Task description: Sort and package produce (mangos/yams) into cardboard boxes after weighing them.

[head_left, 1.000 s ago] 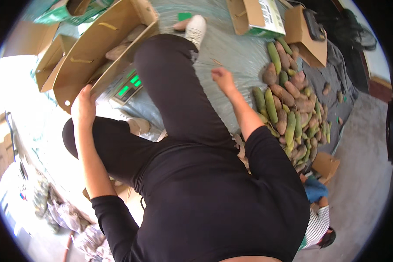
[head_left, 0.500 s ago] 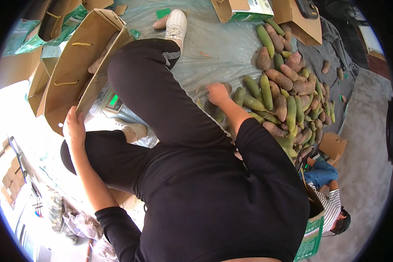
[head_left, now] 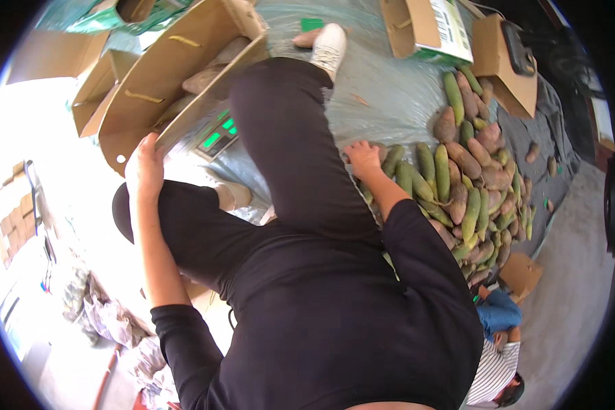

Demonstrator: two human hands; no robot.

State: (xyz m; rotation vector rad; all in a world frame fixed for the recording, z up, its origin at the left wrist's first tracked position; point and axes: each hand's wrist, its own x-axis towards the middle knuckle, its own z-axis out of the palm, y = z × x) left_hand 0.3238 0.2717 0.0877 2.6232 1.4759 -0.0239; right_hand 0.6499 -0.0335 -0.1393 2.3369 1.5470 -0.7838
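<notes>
My left hand (head_left: 145, 167) grips the near edge of an open cardboard box (head_left: 147, 75) with yellow rope handles. Inside that box lie several reddish-brown tubers (head_left: 203, 78). Beyond my bent knee, my right hand (head_left: 363, 158) rests at the left edge of a heap, its fingers apart over a brownish vegetable (head_left: 378, 149), partly covered. The heap mixes long green vegetables (head_left: 442, 171) with reddish-brown tubers (head_left: 463, 160). Beside the box a scale (head_left: 215, 139) shows lit green displays.
Plastic sheeting (head_left: 369, 89) covers the floor. A box with green-and-white sides (head_left: 447, 31) and a plain carton (head_left: 509, 72) stand at the far right. My white shoe (head_left: 329, 48) is near a loose tuber (head_left: 306, 38). A person in a striped top (head_left: 492, 372) sits at lower right.
The whole view has shifted, so box and heap appear farther right. My right hand's fingers have spread over the heap's edge. My left hand stays on the box edge.
</notes>
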